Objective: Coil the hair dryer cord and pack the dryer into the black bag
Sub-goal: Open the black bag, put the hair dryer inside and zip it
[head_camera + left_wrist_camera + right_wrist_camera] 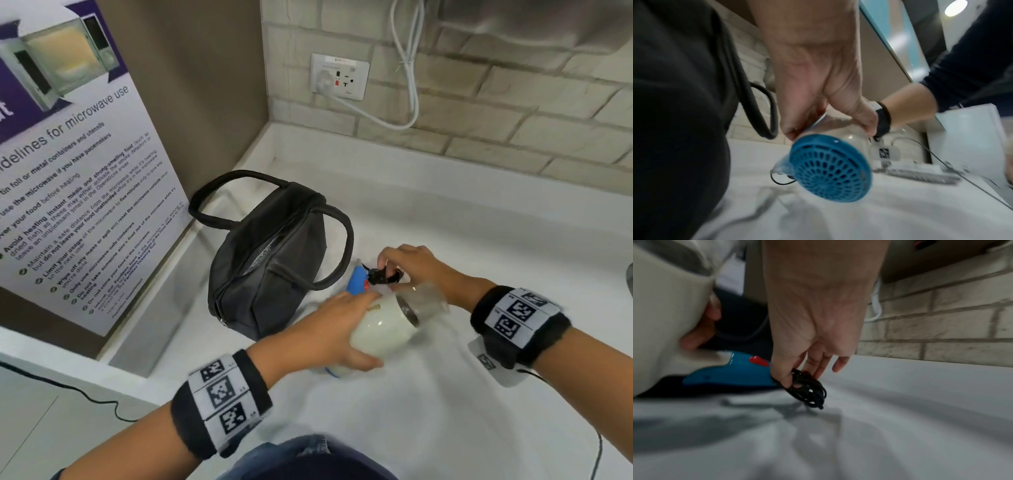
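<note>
A cream hair dryer [380,329] with a blue handle [356,281] and a blue rear grille [830,168] is held just above the white counter [445,212]. My left hand [329,329] grips its barrel from the left. My right hand [407,263] pinches the bundled black cord [383,275] beside the end of the handle; in the right wrist view the cord bundle [807,389] hangs from thumb and fingers close above the counter [900,402]. The black bag [270,260] lies just left of the dryer with its zip open and two loop handles.
A microwave guidelines poster [75,192] leans at the left. On the brick wall behind, a socket [339,76] has a white cable [407,78] plugged in. Thin black wires run from my wristbands.
</note>
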Available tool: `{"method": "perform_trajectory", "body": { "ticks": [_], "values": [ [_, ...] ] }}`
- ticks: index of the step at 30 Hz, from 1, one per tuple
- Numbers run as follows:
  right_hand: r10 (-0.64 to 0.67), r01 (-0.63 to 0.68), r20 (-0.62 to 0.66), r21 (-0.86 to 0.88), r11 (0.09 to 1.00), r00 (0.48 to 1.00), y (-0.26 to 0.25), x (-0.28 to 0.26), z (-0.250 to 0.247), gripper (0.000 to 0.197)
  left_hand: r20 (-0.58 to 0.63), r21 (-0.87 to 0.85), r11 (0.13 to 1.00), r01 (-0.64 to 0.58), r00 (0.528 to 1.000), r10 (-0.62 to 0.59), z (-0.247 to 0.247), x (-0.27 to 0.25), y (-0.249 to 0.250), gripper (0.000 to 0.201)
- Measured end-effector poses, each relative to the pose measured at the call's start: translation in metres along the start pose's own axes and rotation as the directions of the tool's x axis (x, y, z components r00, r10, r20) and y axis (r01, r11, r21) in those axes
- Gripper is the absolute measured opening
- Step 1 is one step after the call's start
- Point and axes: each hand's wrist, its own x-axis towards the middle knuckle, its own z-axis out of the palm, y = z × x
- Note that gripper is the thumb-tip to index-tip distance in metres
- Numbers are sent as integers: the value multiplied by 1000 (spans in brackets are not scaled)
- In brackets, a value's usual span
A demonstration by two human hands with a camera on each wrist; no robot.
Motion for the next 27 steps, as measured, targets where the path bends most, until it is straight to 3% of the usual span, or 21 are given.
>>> {"method": "perform_trajectory", "body": {
  "ticks": [2, 4, 6, 7, 10, 14, 17, 19, 21, 23, 27],
  "values": [
    [29, -13, -89, 177, 984, 996, -8, -9, -16, 32, -51, -248, 969, -5, 999, -8, -15, -7, 1, 76],
    [85, -16, -176, 358, 934, 981, -22, -16, -31, 27, -45, -469, 883, -3, 999, -21, -29, -14, 2, 72],
    [153, -7, -290, 448, 894, 945, -34, -17, -44, 34, -23, -623, 782, -19, 1000, 7, -41, -18, 6, 66],
    [169, 15, -339, 479, 877, 925, -40, -17, -49, 35, -18, -669, 743, -35, 999, 30, -48, -20, 9, 62],
    [172, 109, -384, 608, 787, 907, -60, -15, -65, 10, -45, -733, 674, -92, 995, 88, -66, -26, 19, 61],
    [1, 192, -291, 636, 748, 957, -89, -24, -90, 21, -124, -798, 580, -163, 987, 106, -89, -36, 30, 74],
    [-191, 238, -143, 553, 798, 971, -108, -35, -113, 15, -155, -814, 547, -196, 981, 120, -103, -43, 34, 96],
    [-249, 242, -38, 411, 879, 968, -111, -37, -122, 38, -137, -815, 545, -195, 980, 146, -111, -46, 36, 104],
    [-283, 273, 31, 184, 944, 959, -115, -32, -121, 56, -122, -820, 536, -202, 976, 181, -117, -47, 38, 91],
    [-276, 276, 19, -74, 958, 961, -122, -22, -115, 62, -127, -814, 535, -225, 968, 214, -121, -46, 38, 85],
    [-321, 301, -85, -187, 935, 943, -133, -9, -116, 58, -173, -802, 550, -234, 972, 160, -128, -47, 32, 112]
  ]
}}
